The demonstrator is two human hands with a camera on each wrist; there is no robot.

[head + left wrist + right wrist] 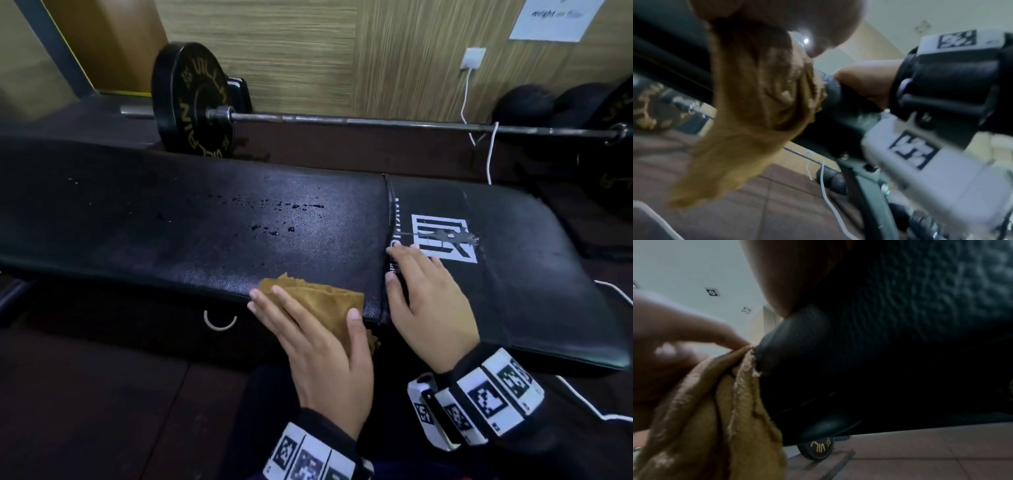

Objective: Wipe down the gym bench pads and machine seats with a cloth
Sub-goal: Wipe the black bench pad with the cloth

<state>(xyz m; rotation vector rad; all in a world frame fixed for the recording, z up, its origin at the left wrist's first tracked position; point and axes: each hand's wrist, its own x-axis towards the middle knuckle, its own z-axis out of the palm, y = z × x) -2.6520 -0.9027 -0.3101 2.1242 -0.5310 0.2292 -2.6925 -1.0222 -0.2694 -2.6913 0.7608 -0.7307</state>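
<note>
A long black bench pad [171, 219] runs across the head view, with wet drops [274, 229] near its middle. My left hand [315, 329] presses a folded mustard-brown cloth [318, 301] flat on the pad's near edge, fingers straight; part of the cloth [748, 121] hangs below the edge. My right hand [431, 294] lies flat, fingers spread, on the shorter pad section [531, 274] with the white logo [445, 240], just right of the seam. The right wrist view shows the cloth [735, 410] against the pad's side [879, 337].
Behind the bench a barbell [376, 121] lies on the floor with a black plate [191, 102] at its left and another plate [613, 137] at the far right. White cables [489, 150] hang from a wall socket [474, 58]. Dark medicine balls [527, 102] sit by the wall.
</note>
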